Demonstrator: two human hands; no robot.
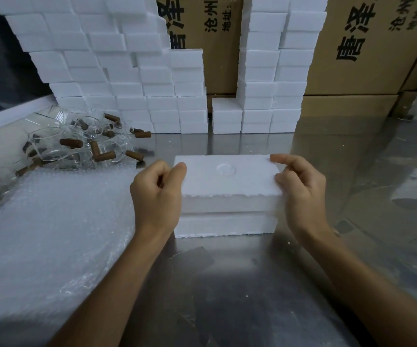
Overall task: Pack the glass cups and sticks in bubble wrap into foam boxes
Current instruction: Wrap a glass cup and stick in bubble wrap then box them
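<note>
A white foam box sits on the steel table in front of me, its lid on top with a round dimple. My left hand grips the lid's left edge, thumb on top. My right hand grips the lid's right edge with fingers curled over the far corner. A stack of bubble wrap sheets lies at my left. Behind it, clear glass cups and brown sticks lie in a loose heap.
Stacked white foam boxes form a wall at the back, with a second column of foam boxes to the right. Brown cardboard cartons stand behind them. Bare steel table stretches toward me and to the right.
</note>
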